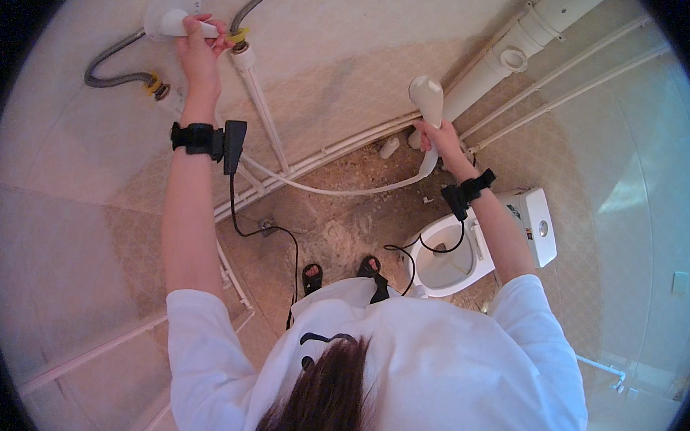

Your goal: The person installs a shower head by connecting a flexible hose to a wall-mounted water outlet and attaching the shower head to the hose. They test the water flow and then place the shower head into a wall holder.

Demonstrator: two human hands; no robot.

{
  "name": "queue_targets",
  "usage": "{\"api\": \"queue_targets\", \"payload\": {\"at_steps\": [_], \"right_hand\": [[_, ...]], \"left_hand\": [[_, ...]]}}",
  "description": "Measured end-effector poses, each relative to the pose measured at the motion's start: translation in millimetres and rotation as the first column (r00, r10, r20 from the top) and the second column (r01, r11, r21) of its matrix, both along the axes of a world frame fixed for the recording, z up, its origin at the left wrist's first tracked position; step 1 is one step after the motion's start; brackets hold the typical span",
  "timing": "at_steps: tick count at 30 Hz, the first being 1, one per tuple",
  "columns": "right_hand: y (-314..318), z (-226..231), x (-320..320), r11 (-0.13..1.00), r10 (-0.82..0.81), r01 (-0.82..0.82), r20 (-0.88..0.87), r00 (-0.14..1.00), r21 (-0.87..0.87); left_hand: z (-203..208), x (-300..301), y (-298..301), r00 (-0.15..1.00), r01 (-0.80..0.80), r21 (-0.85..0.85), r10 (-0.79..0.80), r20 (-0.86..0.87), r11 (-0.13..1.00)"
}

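Note:
At the upper left, my left hand (201, 51) is raised to a white round shower valve (170, 4) on the wall. Its fingers close around the valve's white lever (207, 31). Out to the right, my right hand (441, 139) grips the handle of a white hand shower (426, 92), its head pointing up and away from me. A pale hose (336, 192) hangs from that handle in a long curve and runs left toward the wall pipes below my left hand. Whether water flows cannot be made out.
Grey braided hoses (108, 78) with yellow fittings flank the valve. A white pipe (260, 107) drops to the floor. A thick drainpipe (501, 59) stands at the far right corner. The white toilet (448, 288) is right of my feet. Black cables trail from both wrist straps.

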State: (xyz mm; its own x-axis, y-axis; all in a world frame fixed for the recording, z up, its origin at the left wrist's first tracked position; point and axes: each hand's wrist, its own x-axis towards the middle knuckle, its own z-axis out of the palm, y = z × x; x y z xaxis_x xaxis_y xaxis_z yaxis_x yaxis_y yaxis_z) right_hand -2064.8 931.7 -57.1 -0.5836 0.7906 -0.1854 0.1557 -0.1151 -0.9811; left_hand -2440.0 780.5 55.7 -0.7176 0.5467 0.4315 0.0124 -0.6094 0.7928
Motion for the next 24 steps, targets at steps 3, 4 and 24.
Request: {"api": "queue_targets", "payload": {"at_steps": [3,4,24], "right_hand": [[-11.0,-6.8,11.5,0.997,-0.012,0.008,0.05,0.999,0.078],[-13.1,-7.2,14.2,0.994,-0.024,0.017,0.059,0.998,0.111],[-73.8,12.2,-2.1,0.94,0.102,-0.114,0.055,0.993,0.321]], "left_hand": [[3.0,11.5,-5.0,1.0,-0.018,-0.102,0.019,0.008,0.995],[8.4,11.2,-5.9,1.0,0.005,-0.125,-0.003,0.02,0.992],[7.5,23.8,-0.6,0.899,-0.429,-0.487,0.415,-0.143,0.761]]}}
